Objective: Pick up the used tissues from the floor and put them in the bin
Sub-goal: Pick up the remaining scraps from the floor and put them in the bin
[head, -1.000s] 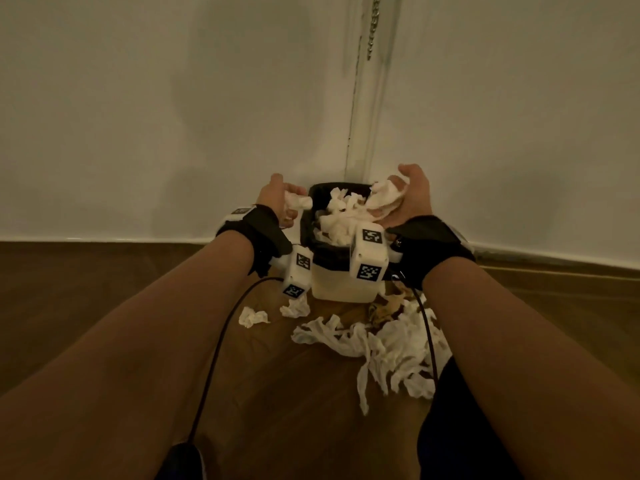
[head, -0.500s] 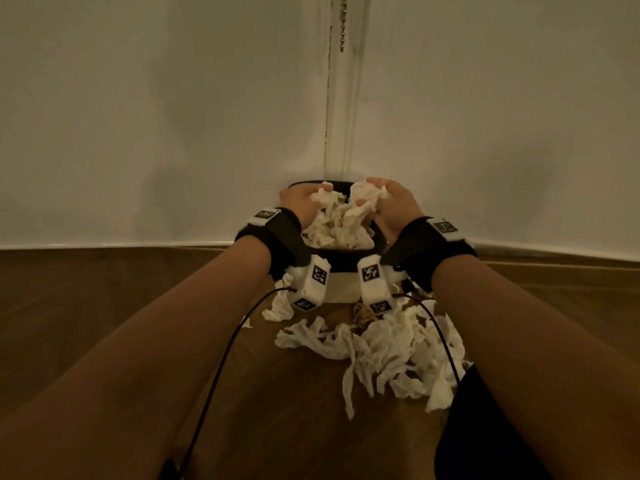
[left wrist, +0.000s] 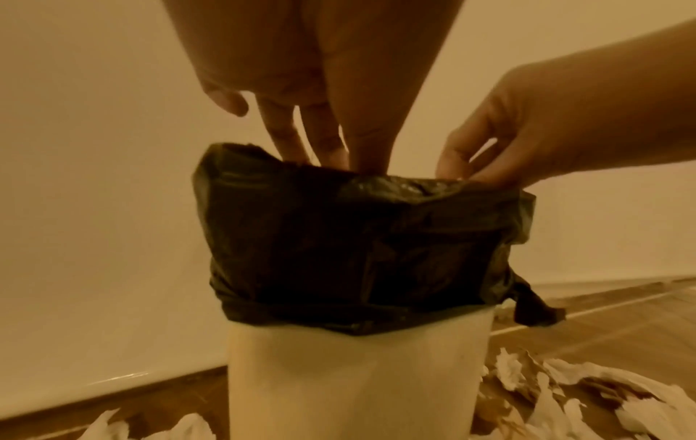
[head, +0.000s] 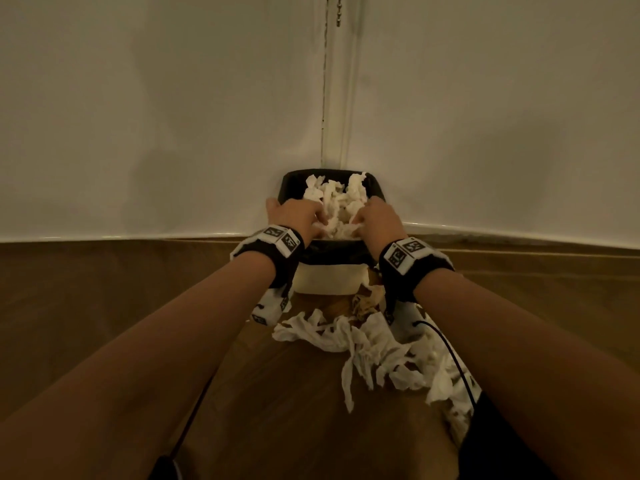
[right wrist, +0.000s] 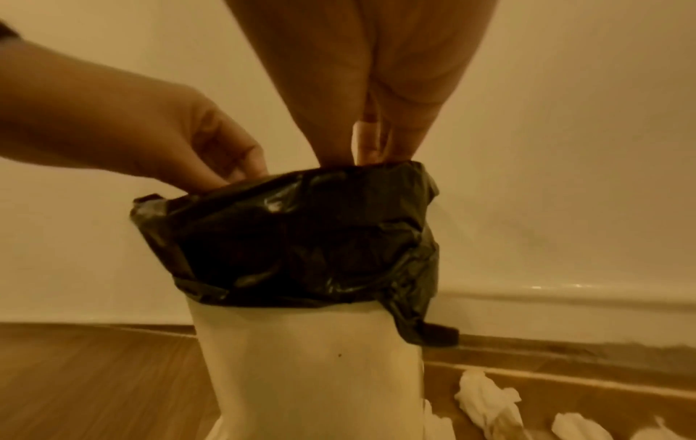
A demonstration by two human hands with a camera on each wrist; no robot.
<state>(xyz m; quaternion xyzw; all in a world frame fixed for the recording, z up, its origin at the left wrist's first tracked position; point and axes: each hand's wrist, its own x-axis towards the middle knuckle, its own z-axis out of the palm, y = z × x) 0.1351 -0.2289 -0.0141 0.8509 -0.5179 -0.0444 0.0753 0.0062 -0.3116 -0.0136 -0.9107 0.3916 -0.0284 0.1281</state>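
- With both hands plunged into the mouth of the small cream plastic bin lined with a black bag (head: 327, 278), seemingly tamping the load down so that more will fit; bin tucked into the far corner where the two pale walls (head: 138, 116) meet, so steadied from behind against any downward push.
- Left hand (head: 298, 216) over the near-left rim, fingers (left wrist: 324, 134) straight, slightly apart, pointing down past the bag's edge, tips hidden inside; pressing rather than clutching, by the look of it.
- Right hand (head: 379, 220) over the near-right rim, fingers (right wrist: 371, 140) straight and close together, dipping behind the black liner; whether pinching a scrap below the rim, cannot tell.
- Black liner (left wrist: 361, 247) folded out over the rim, crinkled and glossy, sagging lower at the right; probably left slack so the mouth stays wide.
- Crumpled white tissues in the bin (head: 337, 202): heaped to the rim and a little above it toward the far side, torn and twisted, light and springy in all likelihood, hence the pressing.
- Loose white tissues on the brown wooden floor (head: 377, 355): a ragged sprawl of strips just near of the bin, spreading to the right; among them a browner, stained wad (head: 363, 303) close to the bin's foot; plenty not yet gathered, so the task well short of done.
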